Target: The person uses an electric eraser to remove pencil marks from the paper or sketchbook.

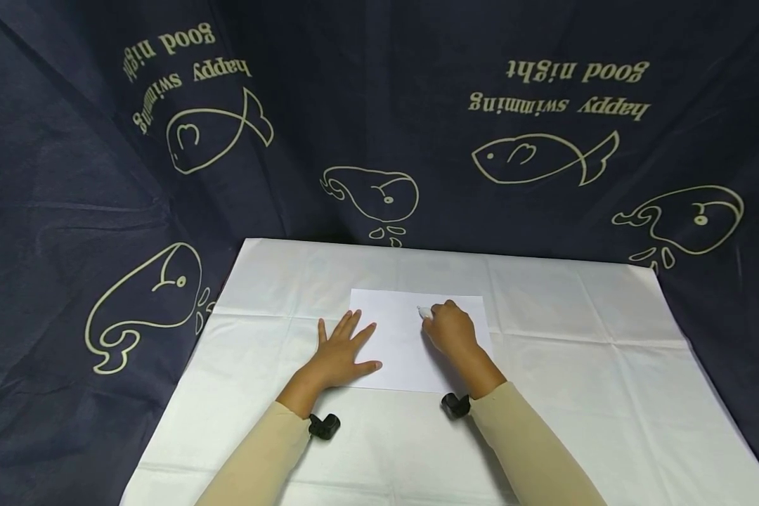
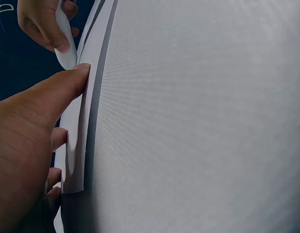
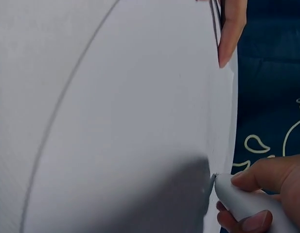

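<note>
A white sheet of paper (image 1: 398,344) lies on the table. My left hand (image 1: 338,355) rests on its left side with fingers spread; in the left wrist view the thumb (image 2: 72,85) presses near the sheet's near edge. My right hand (image 1: 452,329) grips a smooth white tapered object (image 3: 244,201), like a small squeeze bottle or thick pen, over the right half of the sheet. Its narrow tip points down at the paper, at or very near the surface. Palm and fingers hide the rest of it. I cannot make out any marks on the paper.
A white cloth (image 1: 582,393) with fold creases covers the table. Dark blue fabric (image 1: 443,42) printed with fish, whales and upside-down lettering hangs behind and at the sides. Each wrist carries a small black camera (image 1: 325,426) at the sleeve end.
</note>
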Demonstrator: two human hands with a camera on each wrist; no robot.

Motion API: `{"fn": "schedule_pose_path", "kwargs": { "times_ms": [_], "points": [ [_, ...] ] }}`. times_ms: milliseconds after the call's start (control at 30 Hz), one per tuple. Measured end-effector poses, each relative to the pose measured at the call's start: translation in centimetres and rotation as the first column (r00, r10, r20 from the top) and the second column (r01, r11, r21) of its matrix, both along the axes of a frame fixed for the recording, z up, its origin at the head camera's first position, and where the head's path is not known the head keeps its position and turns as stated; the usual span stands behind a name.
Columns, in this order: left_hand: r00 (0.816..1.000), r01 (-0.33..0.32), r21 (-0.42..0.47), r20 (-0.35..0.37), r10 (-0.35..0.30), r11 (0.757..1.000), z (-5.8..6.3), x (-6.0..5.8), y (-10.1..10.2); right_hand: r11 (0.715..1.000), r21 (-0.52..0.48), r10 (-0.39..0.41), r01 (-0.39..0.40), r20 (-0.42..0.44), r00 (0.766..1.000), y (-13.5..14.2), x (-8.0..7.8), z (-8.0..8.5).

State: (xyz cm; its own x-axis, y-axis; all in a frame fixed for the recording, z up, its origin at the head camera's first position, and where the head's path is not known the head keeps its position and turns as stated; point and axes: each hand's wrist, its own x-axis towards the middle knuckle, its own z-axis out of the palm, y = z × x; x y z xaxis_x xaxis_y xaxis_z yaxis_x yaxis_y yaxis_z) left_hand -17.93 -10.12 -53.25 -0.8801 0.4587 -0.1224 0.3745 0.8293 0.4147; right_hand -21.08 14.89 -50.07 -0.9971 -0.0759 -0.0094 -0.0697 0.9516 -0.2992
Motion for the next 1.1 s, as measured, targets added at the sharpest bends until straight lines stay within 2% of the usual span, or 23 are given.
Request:
{"fn": "schedule_pose_path", "kwargs": {
  "times_ms": [500,700,900,1100],
  "points": [
    [1.000,0.002,0.008,0.002,-0.002,1.000,-0.06,-0.02,0.06,1.000,0.024,0.018,-0.018,0.022,1.000,0.09,0.16,0.29],
    [1.000,-0.005,-0.012,0.003,0.005,1.000,-0.19,-0.07,0.05,1.000,0.012,-0.021,0.021,0.013,1.000,0.41,-0.11,0.36],
    [1.000,0.002,-0.005,0.008,-0.002,1.000,-0.14,-0.06,0.01,1.000,0.012,-0.007,0.007,0.052,0.999,0.65,-0.19,0.40],
    [1.000,-0.001,-0.015,0.010,0.001,1.000,-0.13,-0.06,-0.03,1.000,0.019,-0.022,0.021,0.036,0.999,0.85,-0.35,0.38]
  ]
}}
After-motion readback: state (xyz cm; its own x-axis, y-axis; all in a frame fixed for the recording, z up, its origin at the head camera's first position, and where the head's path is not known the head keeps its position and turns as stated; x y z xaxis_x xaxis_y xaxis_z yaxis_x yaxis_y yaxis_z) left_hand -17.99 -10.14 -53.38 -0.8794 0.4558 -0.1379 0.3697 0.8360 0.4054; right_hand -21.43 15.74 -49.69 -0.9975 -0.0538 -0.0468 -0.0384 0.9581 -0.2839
